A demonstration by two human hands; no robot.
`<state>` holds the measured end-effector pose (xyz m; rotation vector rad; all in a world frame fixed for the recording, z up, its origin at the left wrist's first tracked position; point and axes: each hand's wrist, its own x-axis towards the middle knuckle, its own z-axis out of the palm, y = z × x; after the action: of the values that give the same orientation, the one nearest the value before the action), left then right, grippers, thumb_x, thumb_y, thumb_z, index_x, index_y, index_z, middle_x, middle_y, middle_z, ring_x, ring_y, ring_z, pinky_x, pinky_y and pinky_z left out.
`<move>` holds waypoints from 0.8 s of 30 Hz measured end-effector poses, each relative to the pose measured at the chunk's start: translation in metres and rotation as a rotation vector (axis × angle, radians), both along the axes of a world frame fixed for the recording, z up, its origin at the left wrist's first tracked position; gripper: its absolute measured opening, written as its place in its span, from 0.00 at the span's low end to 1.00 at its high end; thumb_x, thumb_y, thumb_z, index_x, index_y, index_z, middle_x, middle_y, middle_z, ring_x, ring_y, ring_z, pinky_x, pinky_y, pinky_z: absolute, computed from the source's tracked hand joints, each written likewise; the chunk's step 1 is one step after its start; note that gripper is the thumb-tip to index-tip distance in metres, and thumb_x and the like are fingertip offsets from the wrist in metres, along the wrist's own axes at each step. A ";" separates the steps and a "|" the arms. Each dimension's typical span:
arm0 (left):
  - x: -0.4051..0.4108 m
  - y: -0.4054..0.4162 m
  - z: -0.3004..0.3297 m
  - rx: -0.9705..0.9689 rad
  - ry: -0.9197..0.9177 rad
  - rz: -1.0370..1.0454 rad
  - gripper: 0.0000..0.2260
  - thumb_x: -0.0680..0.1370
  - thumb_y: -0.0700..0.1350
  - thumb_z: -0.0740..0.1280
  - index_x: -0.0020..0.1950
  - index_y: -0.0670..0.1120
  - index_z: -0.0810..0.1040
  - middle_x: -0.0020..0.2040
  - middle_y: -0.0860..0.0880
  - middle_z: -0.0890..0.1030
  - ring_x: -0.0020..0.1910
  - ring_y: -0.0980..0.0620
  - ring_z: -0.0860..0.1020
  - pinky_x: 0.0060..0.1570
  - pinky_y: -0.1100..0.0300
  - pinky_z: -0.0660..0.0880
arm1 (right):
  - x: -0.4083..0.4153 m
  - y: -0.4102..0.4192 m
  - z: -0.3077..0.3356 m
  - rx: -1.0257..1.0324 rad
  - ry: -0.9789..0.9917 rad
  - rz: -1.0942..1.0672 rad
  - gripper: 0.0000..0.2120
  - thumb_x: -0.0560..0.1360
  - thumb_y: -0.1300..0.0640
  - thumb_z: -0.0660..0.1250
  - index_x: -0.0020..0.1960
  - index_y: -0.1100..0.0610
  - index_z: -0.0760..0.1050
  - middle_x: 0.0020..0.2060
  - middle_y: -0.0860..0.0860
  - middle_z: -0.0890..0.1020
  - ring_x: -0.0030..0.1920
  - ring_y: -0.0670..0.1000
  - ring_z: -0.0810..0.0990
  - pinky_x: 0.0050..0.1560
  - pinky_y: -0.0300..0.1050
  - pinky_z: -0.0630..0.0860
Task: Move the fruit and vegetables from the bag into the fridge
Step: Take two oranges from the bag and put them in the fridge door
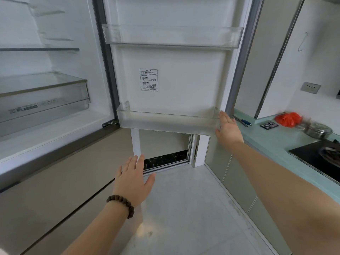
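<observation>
The fridge stands open in front of me, its white door [171, 74] swung wide with two clear door bins. My right hand [228, 128] lies flat with straight fingers against the right end of the lower door bin [165, 122] at the door's edge. My left hand [135, 178], with a bead bracelet on the wrist, hovers open over the floor below the door and holds nothing. Inside the fridge on the left are a glass shelf [40, 49] and a clear drawer [44, 96]. A red plastic bag [288, 119] lies on the counter at the right.
The pale green counter [272, 142] runs along the right, carrying a steel pot [319, 130], a black hob [318, 157], a pen and a small dark item. Lower fridge drawers [55, 181] fill the bottom left. Light floor tiles [184, 208] lie underfoot.
</observation>
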<state>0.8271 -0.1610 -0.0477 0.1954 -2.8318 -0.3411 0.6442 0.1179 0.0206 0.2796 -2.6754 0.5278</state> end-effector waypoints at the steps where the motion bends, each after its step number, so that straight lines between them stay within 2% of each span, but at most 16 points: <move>1: 0.000 0.001 0.001 -0.005 0.003 -0.004 0.30 0.78 0.61 0.52 0.75 0.49 0.54 0.75 0.49 0.60 0.75 0.50 0.56 0.73 0.49 0.55 | 0.002 0.001 -0.001 0.028 -0.002 -0.008 0.32 0.75 0.64 0.60 0.75 0.59 0.49 0.76 0.53 0.53 0.76 0.52 0.51 0.76 0.50 0.45; 4: 0.000 0.004 0.004 -0.020 0.001 -0.026 0.31 0.78 0.61 0.51 0.76 0.48 0.51 0.76 0.49 0.58 0.75 0.49 0.54 0.74 0.48 0.52 | 0.019 0.004 -0.009 0.135 0.021 -0.048 0.36 0.76 0.57 0.60 0.76 0.58 0.42 0.77 0.52 0.45 0.76 0.51 0.42 0.75 0.52 0.42; 9: 0.003 0.014 0.011 -0.038 0.008 -0.066 0.31 0.78 0.61 0.49 0.77 0.48 0.47 0.77 0.48 0.56 0.76 0.50 0.51 0.74 0.49 0.49 | 0.075 -0.003 -0.030 0.180 0.035 -0.016 0.35 0.78 0.52 0.58 0.76 0.58 0.42 0.76 0.52 0.42 0.76 0.51 0.38 0.75 0.52 0.40; 17: 0.010 0.051 0.008 0.000 0.053 -0.227 0.30 0.78 0.59 0.53 0.76 0.48 0.51 0.75 0.47 0.60 0.75 0.48 0.54 0.73 0.46 0.51 | 0.183 0.000 -0.078 0.061 -0.048 -0.062 0.32 0.78 0.52 0.57 0.76 0.56 0.47 0.77 0.50 0.48 0.76 0.49 0.40 0.74 0.47 0.38; 24: 0.022 0.103 -0.010 -0.011 0.026 -0.444 0.30 0.77 0.59 0.56 0.75 0.47 0.55 0.75 0.45 0.62 0.75 0.47 0.56 0.72 0.44 0.54 | 0.263 0.025 -0.104 -0.042 -0.070 -0.301 0.27 0.78 0.52 0.59 0.73 0.58 0.58 0.76 0.52 0.52 0.76 0.51 0.44 0.75 0.48 0.42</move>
<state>0.8492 -0.0577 -0.0576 -0.4437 -2.8281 -0.4135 0.9073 0.1432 -0.0838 -0.1562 -2.7013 0.5057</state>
